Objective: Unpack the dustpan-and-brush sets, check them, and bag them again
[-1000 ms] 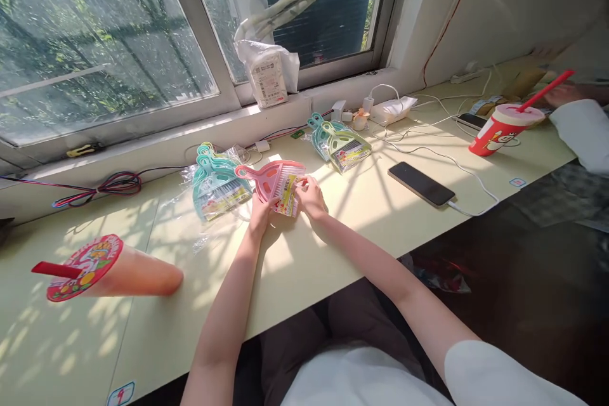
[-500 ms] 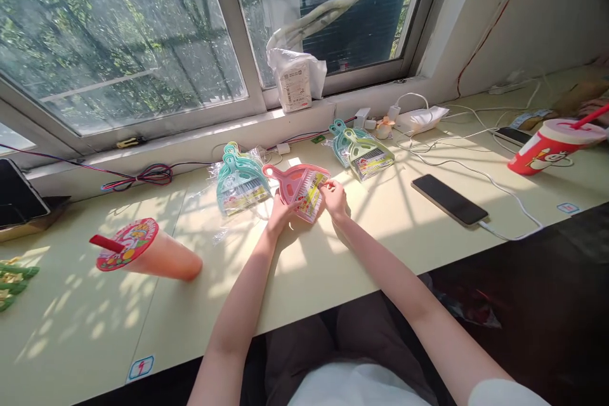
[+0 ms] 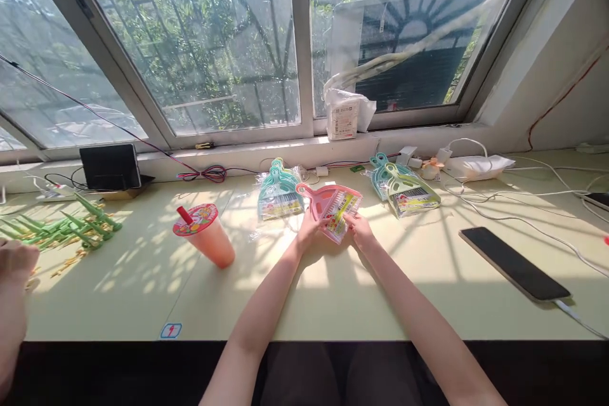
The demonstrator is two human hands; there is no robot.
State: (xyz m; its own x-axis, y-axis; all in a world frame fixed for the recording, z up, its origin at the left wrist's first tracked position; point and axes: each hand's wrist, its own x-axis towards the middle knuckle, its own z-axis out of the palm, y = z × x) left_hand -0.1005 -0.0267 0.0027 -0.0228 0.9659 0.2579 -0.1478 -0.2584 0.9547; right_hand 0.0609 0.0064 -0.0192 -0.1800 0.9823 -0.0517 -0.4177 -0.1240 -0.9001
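My left hand (image 3: pixel 311 229) grips the lower left side of a pink dustpan (image 3: pixel 320 200) with a small brush set in it. Across the brush bristles lies a yellow printed label (image 3: pixel 346 207). My right hand (image 3: pixel 360 229) pinches the right edge of the set near that label. The dustpan is tilted above the table, handle to the upper left. Just left of it lies a stack of teal dustpan sets (image 3: pixel 277 189) in clear wrapping. To the right, a light green dustpan set (image 3: pixel 413 195) rests against teal dustpans (image 3: pixel 382 172).
An orange drink cup (image 3: pixel 216 244) with a red straw stands on the left. A phone (image 3: pixel 514 263) on a white cable lies right. Further left are green plastic pieces (image 3: pixel 85 225), a tablet (image 3: pixel 110 167) and another person's hand (image 3: pixel 16 263). Cables and a tissue pack (image 3: pixel 343 119) line the window side.
My view has turned left, so things appear further right. The other person's hand at the left has come into view. Both my hands still hold the pink dustpan set.
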